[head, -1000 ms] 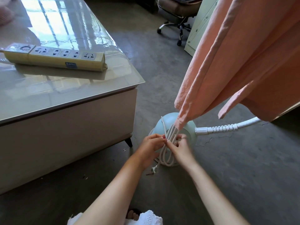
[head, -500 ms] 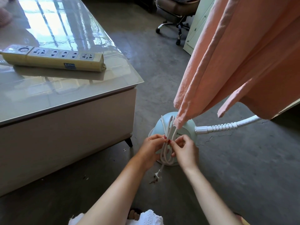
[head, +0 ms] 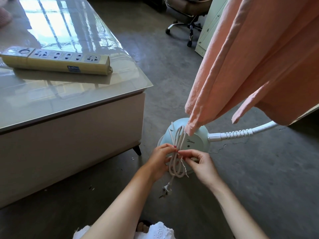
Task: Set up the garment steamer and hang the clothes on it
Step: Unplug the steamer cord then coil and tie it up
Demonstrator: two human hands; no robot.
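**Cord bundle being untied in front of steamer base**

Steamer base [head: 191, 140]: smooth pale-blue plastic dome, on the concrete floor [head: 259, 169] just right of the worktop [head: 72, 94]. White ribbed hose [head: 241, 132] exits its right side through a collar and curves up behind the garment.

Power cord [head: 175, 152]: white, round, folded into long loops, held upright against the front of the base. Plug [head: 165, 189] dangles below the loops, just above the floor. A thin twist tie [head: 183, 165] hangs loose from the bundle's waist.

Left hand [head: 160, 163]: grip pinched on the cord bundle at mid-height. Right hand [head: 201, 165]: fingertips pinching the tie right beside the bundle.

Garment [head: 250, 57]: peach, crinkled woven fabric, hanging in folds. Its lowest corner touches or overlaps the top of the base and hides part of the dome and hose.

Surroundings: worktop is glossy, glass-topped, with rounded corner and pale side panel. Yellowed power strip [head: 57, 61] lies on it, sockets up. Office chair [head: 188, 23] and pale cabinet [head: 208, 28] well behind. White lace hem [head: 155, 230] at bottom edge.

Versus half a second ago: right hand has pulled slightly right of the bundle, and the tie end now trails free; the plug hangs lower. Base, garment and power strip unchanged.
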